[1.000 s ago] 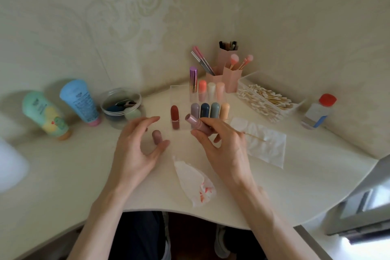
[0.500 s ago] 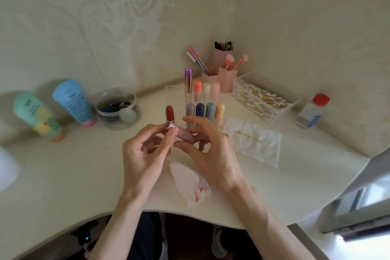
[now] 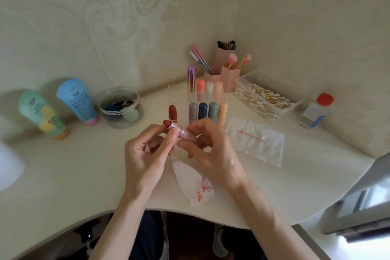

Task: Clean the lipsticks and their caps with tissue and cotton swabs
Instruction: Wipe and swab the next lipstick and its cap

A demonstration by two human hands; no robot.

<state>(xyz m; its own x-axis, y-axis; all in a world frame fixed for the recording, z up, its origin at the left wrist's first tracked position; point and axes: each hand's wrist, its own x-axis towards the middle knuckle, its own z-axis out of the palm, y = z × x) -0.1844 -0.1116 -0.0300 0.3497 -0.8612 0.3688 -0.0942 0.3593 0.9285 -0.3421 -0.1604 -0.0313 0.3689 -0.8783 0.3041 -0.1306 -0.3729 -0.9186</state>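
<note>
Mid-desk (image 3: 84, 164), a lipstick (image 3: 181, 133) held between left hand (image 3: 147, 154) and right hand (image 3: 213, 154). Beneath the hands, a crumpled tissue (image 3: 194, 181). Behind them, a rack (image 3: 178, 93), with a standing lipstick (image 3: 172, 112) just left of it and brush holders (image 3: 230, 76) behind. Further left, a jar (image 3: 118, 123), a tube (image 3: 77, 100), then a second tube (image 3: 41, 113). To the right, a flat tissue (image 3: 266, 150) with a swab (image 3: 252, 135) on it, a swab box (image 3: 263, 76) behind, and a bottle (image 3: 315, 112) rightmost.

Left grip (image 3: 145, 154): thumb and forefinger pinching lipstick (image 3: 183, 133) near its upper end, other fingers curled.
Right grip (image 3: 213, 150): at 3 o'clock of left, fingertips curled round the tube's base.
Forearms: bare, entering from 7 and 5 o'clock.
</note>
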